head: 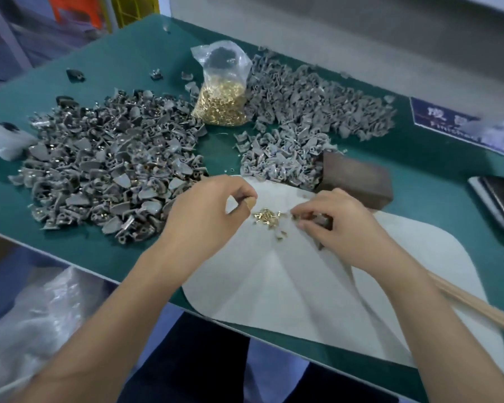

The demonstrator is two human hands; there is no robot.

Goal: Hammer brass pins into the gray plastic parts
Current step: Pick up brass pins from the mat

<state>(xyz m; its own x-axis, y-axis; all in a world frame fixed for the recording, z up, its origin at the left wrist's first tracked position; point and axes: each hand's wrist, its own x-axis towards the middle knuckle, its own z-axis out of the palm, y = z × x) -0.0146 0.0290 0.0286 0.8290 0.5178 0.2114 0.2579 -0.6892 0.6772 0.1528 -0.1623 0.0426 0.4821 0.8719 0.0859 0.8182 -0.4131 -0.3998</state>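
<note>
Green counter (pixel 105 237) w/ white mat (pixel 274 286) as work pad. Gray parts (pixel 105 175) heaped left of mat, handy. Right hand (pixel 332 219) fingers clamped on a dark part; left hand (pixel 210 210) fingers pinched together, contents unclear. Brass pins (pixel 266 217) on mat betw. hands.

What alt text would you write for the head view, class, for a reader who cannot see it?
Two bare hands, left hand and right hand, work over loose brass pins on a white mat. Behind lie gray plastic parts and a bag of pins.
</note>
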